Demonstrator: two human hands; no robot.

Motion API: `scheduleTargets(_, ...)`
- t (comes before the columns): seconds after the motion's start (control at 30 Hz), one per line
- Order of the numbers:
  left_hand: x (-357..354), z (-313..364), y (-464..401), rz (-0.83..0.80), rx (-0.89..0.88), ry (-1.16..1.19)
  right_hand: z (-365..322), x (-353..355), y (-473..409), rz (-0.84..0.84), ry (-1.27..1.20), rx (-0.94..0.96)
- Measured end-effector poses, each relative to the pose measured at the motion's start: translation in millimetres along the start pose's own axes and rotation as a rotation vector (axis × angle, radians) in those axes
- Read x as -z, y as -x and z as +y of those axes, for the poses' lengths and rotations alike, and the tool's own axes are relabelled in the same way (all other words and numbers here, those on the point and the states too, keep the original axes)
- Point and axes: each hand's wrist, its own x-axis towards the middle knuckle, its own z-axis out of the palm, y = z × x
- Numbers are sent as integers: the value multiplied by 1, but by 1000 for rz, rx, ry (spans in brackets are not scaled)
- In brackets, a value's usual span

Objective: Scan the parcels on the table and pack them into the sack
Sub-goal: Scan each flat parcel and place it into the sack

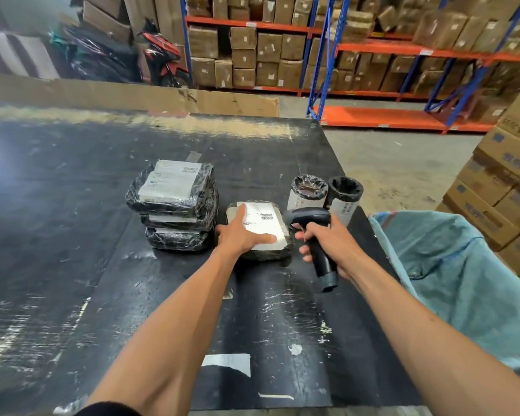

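Warehouse counter (72, 205): left hand (240, 235), fingers spread, presses flat on a parcel (260, 232); right hand (327, 244) grips the scanner (312, 238). Risk: fingers covering the barcode (266, 216) would likely spoil the scan. Sack (451, 274) waits right.

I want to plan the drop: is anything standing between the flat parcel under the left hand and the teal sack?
Mostly the right hand holding the black handheld scanner. It sits between the flat plastic-wrapped parcel and the teal woven sack. The two wrapped cylinders stand farther back.
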Motion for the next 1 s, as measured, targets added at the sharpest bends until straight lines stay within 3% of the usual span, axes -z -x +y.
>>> scheduleTargets(0.13, -1, -5, 21, 81, -74, 131, -13, -11, -5, 51, 171, 96)
scheduleTargets(0.4, 0, -9, 47, 184, -204, 208, -18, -29, -11, 119, 235, 221)
scheduleTargets(0.67, 1, -4, 54, 299, -185, 194, -22, -34, 0, 157, 273, 254)
scheduleTargets(1.0, 4, 1, 57, 321, -219, 221, -27, -28, 8, 159, 280, 260)
